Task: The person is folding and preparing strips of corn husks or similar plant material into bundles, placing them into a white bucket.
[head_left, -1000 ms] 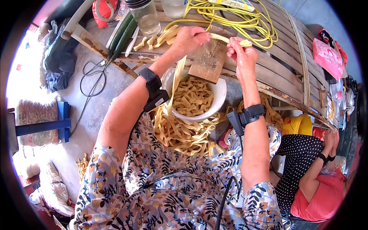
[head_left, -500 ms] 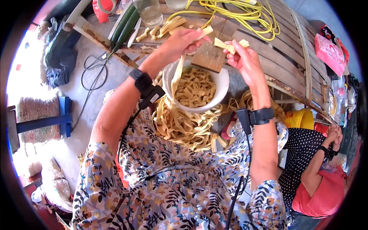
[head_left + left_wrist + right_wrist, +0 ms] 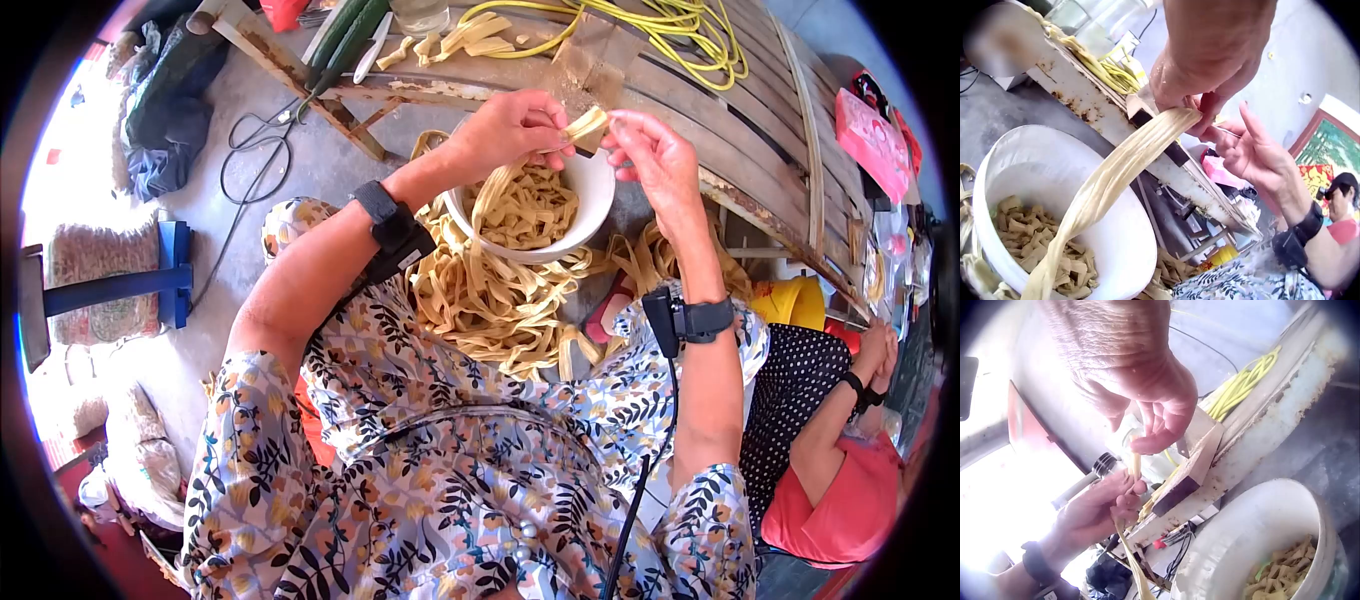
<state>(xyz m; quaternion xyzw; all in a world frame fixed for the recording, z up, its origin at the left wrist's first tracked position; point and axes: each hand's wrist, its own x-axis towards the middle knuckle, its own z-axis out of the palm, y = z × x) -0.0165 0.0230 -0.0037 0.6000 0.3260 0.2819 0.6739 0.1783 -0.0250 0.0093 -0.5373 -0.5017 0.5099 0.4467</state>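
Observation:
My left hand grips a long, pale yellow, flat fibrous strip, a short end of which sticks out past the fingers. In the left wrist view the rest slants down across the rim of a white bucket. Thumb and fingertips of my right hand pinch the strip's free end, seen between both hands in the right wrist view. Short, folded pieces of the same strip fill the lower part of the bucket, below the hands. A wooden block juts over the bench edge by the bucket.
Loose long strips heap between the bucket and my lap. On the slatted bench are a coiled yellow cord, some strip pieces and dark green cucumbers. Another person sits at the right.
Earlier both hands stretched a strip, then the right held a separate short, knotted piece. That piece has left the right hand, which has come in to the strip's end at the left hand.

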